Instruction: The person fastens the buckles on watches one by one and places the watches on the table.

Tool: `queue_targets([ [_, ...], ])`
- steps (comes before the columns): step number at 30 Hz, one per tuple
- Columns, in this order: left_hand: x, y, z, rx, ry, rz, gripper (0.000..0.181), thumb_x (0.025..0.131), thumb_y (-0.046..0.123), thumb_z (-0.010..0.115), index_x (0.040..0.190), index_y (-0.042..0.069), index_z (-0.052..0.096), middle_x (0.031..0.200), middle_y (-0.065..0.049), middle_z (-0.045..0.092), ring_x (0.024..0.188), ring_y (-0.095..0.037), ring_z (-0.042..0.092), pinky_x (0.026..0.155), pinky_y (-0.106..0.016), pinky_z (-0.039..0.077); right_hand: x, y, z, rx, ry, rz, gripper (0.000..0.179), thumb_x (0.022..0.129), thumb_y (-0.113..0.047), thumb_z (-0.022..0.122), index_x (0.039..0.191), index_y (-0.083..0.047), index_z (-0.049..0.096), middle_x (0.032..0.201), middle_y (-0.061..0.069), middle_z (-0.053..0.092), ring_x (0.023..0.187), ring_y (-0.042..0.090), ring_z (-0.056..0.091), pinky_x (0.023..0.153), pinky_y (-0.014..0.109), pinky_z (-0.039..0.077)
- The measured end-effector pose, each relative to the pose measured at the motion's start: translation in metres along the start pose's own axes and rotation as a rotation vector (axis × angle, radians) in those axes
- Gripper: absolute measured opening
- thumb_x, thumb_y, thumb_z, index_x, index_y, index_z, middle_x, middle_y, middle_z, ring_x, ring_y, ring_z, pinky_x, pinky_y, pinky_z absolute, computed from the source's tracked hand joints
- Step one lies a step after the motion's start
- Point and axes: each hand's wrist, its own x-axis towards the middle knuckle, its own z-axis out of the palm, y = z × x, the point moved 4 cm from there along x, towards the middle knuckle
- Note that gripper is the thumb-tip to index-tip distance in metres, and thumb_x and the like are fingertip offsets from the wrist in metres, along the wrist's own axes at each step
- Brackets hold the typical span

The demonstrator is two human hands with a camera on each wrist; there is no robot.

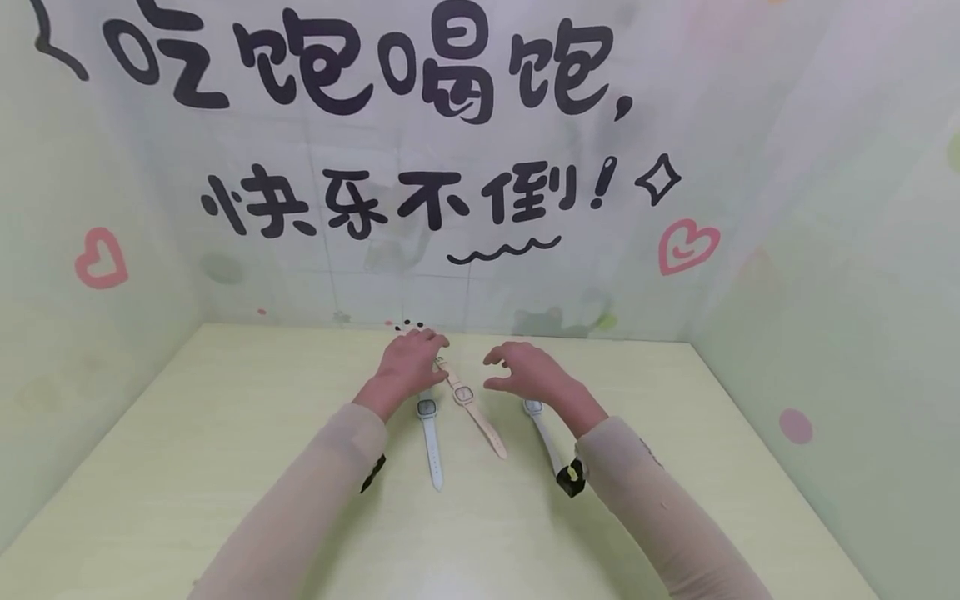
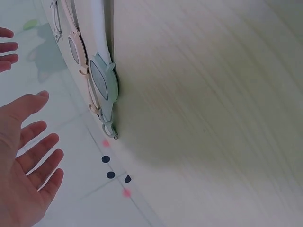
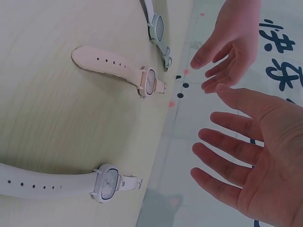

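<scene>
Three wristwatches lie on the table. One with a pale blue-green case (image 1: pixel 427 407) lies below my left hand (image 1: pixel 407 364), which hides its upper strap in the head view. Beside it, slanting, is a pink watch (image 1: pixel 464 395) between my two hands. To the right, partly under my right hand (image 1: pixel 527 372), lies a white watch (image 3: pixel 108 183). Both hands hover over the table's far part, thumbs facing each other, fingers loosely bent and apart. Neither hand holds anything. In the right wrist view the watches lie apart from one another, dials showing.
The pale wooden table (image 1: pixel 247 467) meets a printed backdrop (image 1: pixel 420 283) at its far edge, with side panels left and right. Black wrist mounts (image 1: pixel 572 477) hang under the sleeves.
</scene>
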Motion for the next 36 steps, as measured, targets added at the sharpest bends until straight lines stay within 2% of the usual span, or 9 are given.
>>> queue_targets([
  [4,0.002,0.002,0.002,-0.002,-0.020,0.005,0.049,0.090,0.034,0.072,0.133,0.013,0.060,0.130,-0.011,0.062,0.118,-0.031,0.058,0.101,-0.047,0.051,0.000,0.001,0.002,-0.004,-0.003,-0.008,0.040,0.094,-0.027,0.070,0.127,-0.005,0.066,0.128,0.012,0.068,0.115,0.028,0.065,0.100,0.042,0.053],
  [11,0.007,0.006,0.009,-0.002,-0.066,0.012,0.044,0.091,0.031,0.072,0.131,0.015,0.062,0.137,-0.011,0.060,0.125,-0.032,0.057,0.103,-0.048,0.050,0.001,0.001,0.007,-0.013,-0.016,-0.019,0.039,0.094,-0.025,0.070,0.126,-0.004,0.066,0.127,0.012,0.069,0.115,0.028,0.066,0.100,0.043,0.053],
  [18,0.012,0.008,0.018,0.002,-0.079,0.021,0.039,0.092,0.026,0.071,0.129,0.016,0.065,0.135,-0.009,0.062,0.123,-0.031,0.058,0.101,-0.046,0.052,0.001,0.001,0.011,-0.002,-0.030,-0.016,0.037,0.094,-0.023,0.069,0.125,-0.004,0.066,0.126,0.013,0.069,0.114,0.028,0.066,0.099,0.043,0.053],
  [27,0.014,0.011,0.022,-0.013,-0.116,0.035,0.036,0.092,0.019,0.071,0.127,0.016,0.065,0.136,-0.010,0.062,0.122,-0.031,0.059,0.100,-0.046,0.052,0.001,-0.001,0.017,0.018,-0.044,-0.007,0.036,0.094,-0.023,0.069,0.126,-0.005,0.066,0.126,0.012,0.069,0.114,0.028,0.066,0.099,0.042,0.053],
  [36,0.017,0.013,0.030,-0.019,-0.113,0.071,0.036,0.091,0.018,0.072,0.126,0.015,0.066,0.133,-0.011,0.063,0.118,-0.031,0.061,0.096,-0.046,0.054,0.000,-0.004,0.022,-0.013,-0.049,-0.031,0.035,0.094,-0.023,0.070,0.124,-0.005,0.067,0.120,0.010,0.072,0.111,0.025,0.068,0.098,0.040,0.054],
])
